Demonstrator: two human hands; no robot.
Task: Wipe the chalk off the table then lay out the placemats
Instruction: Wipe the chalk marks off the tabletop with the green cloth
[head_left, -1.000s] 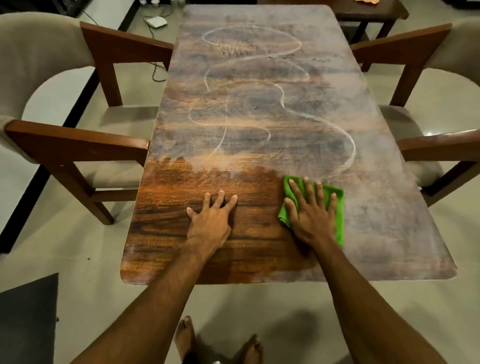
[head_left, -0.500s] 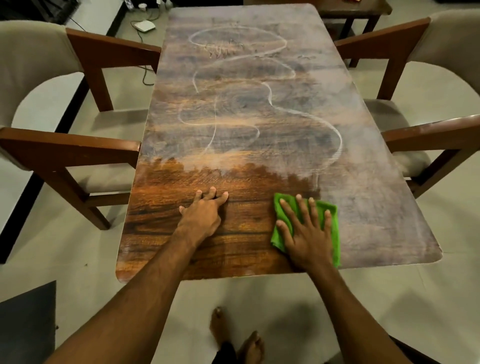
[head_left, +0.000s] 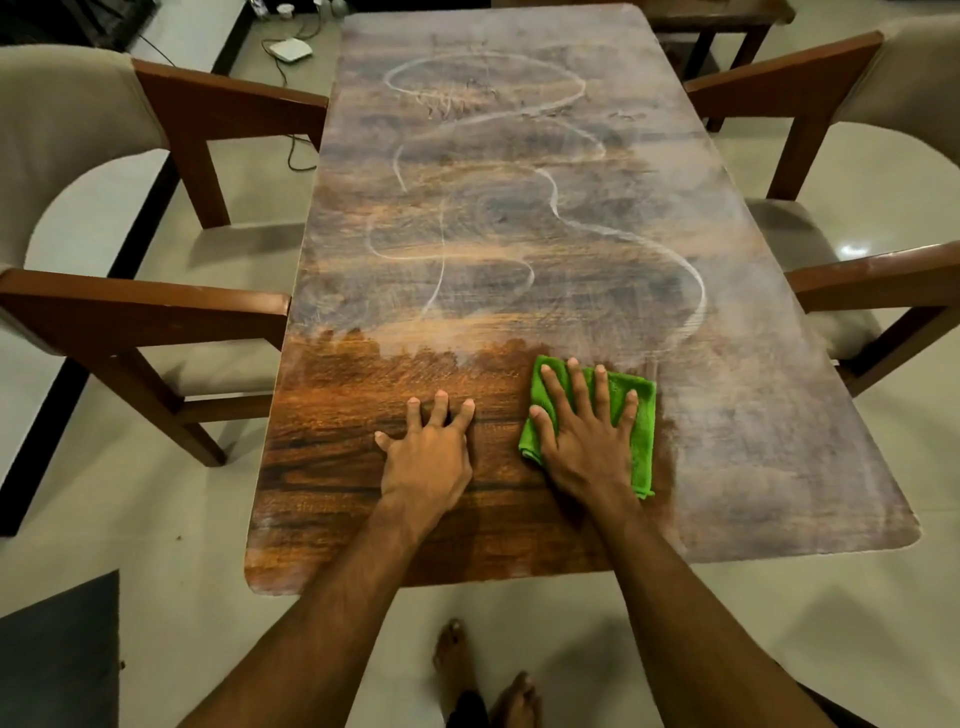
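A long wooden table (head_left: 363, 499) runs away from me. White chalk loops and a pale chalk haze (head_left: 561, 208) cover its far and right parts, while the near left part shows clean dark wood. My right hand (head_left: 587, 431) lies flat with spread fingers on a folded green cloth (head_left: 641, 415), pressing it onto the table at the border of the clean patch. My left hand (head_left: 428, 452) rests flat on the clean wood to the left of the cloth, holding nothing. No placemats are in view.
Two wooden armchairs with beige cushions flank the table, one at the left (head_left: 156, 306) and one at the right (head_left: 857, 280). A white box with cables (head_left: 291, 49) lies on the floor at the far left. A dark mat (head_left: 57, 649) lies at my near left. My bare feet (head_left: 483, 675) stand below the table's near edge.
My right hand slid the green cloth towards me and then a little away and to the right again. My left hand stayed flat on the table. The camera view shifted slightly.
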